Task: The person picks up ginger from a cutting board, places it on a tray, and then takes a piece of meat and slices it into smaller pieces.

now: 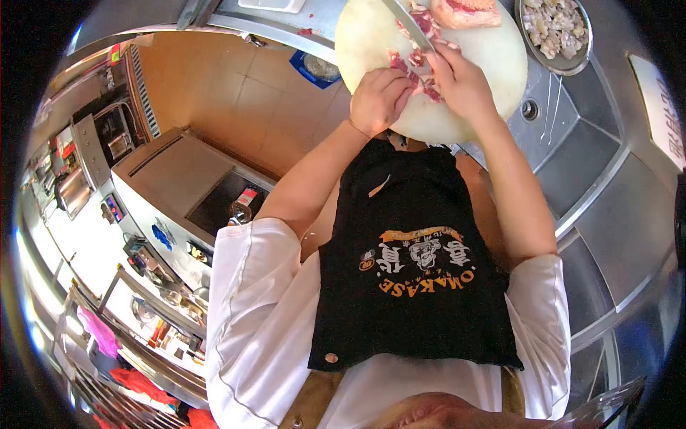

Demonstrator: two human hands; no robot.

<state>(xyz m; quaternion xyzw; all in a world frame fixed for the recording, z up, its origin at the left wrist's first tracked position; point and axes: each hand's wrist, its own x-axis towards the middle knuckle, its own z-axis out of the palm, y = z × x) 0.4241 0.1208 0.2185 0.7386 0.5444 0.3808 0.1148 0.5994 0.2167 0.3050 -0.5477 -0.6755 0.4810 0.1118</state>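
Nearest to us hangs the black apron [418,286] over a white shirt, both forearms reaching out from it to the round white cutting board [493,57], which lies on the steel surface [607,193]. At the board's near edge, the left hand [379,100] has its fingers curled together around what we judge to be the knife's handle, hidden inside the fist. The right hand [461,82] lies just beside it, fingers together and pressed flat on the red meat pieces [421,75], apparently to pin them under the blade. The knife [407,25] lies with its long axis oblique, running from the fist toward the board's far edge, tip cut off by the frame. Beyond it lies a larger meat slab [464,13]; farthest right, a metal bowl [564,66] holds pale cut chunks.
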